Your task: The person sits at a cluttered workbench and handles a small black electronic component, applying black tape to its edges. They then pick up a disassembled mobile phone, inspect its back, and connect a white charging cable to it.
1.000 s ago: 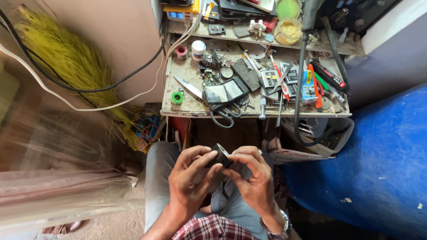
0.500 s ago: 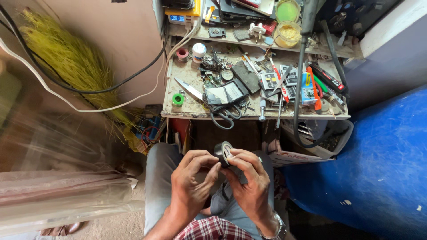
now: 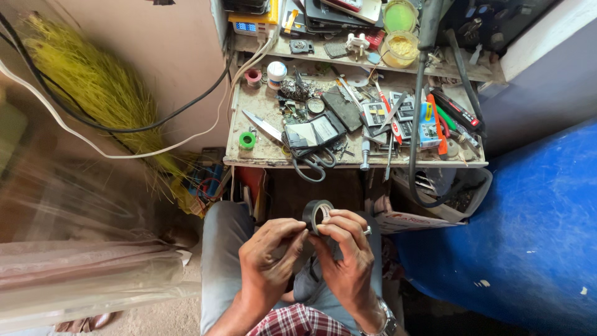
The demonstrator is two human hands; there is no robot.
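Observation:
I hold a roll of black tape (image 3: 314,213) upright above my lap, its open centre facing up. My right hand (image 3: 348,252) pinches the roll's right side with thumb and fingers. My left hand (image 3: 268,260) grips its lower left edge, the fingertips meeting the right hand's just under the roll. A metal watch (image 3: 388,323) sits on my right wrist. My grey-trousered legs (image 3: 222,255) lie beneath both hands.
A cluttered workbench (image 3: 261,157) stands ahead with scissors (image 3: 311,165), a knife (image 3: 262,126), a small green tape roll (image 3: 247,140), screwdrivers and phone parts. A yellow broom (image 3: 99,87) leans at left, cables cross the wall, a blue tarp (image 3: 528,236) fills the right.
My hands have turned the tape roll from edge-on to upright, so its open ring now shows, and lifted it slightly higher above my lap.

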